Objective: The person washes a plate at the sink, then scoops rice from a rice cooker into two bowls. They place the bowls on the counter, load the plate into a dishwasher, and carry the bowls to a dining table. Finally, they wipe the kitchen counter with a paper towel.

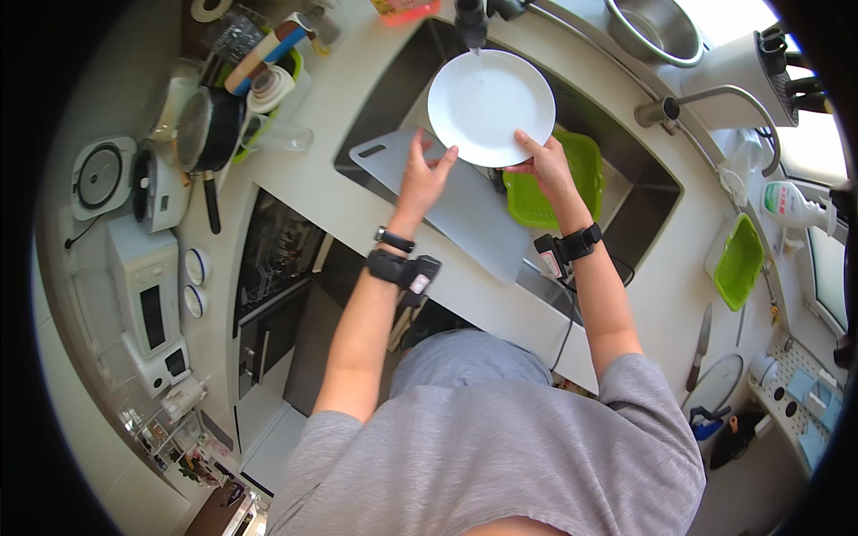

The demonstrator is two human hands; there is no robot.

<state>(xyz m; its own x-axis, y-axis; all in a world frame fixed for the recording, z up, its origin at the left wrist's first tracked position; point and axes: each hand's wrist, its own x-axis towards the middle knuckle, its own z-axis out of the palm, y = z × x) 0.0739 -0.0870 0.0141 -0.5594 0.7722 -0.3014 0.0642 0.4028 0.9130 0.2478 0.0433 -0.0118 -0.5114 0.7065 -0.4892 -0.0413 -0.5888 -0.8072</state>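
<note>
A round white plate [493, 107] is tilted under the black faucet [472, 27], and a thin stream of water falls on it. My right hand [548, 167] grips the plate's lower right rim, thumb on top and fingers beneath. Beside the lower left rim, my left hand [423, 175] has its fingers apart and holds nothing; whether its thumb touches the rim I cannot tell. Below both hands, a grey cutting board [469, 214] slants across the sink [633, 221] and its front edge. A green plastic basket [586, 164] sits in the sink, partly covered by my right hand.
Left on the counter stands a black saucepan [213, 130], its handle pointing toward me. A knife [702, 345] lies to the right, below a second green basket [737, 264]. A knife block [730, 87] and steel bowl [657, 30] stand behind. The dishwasher [278, 248] is open at left.
</note>
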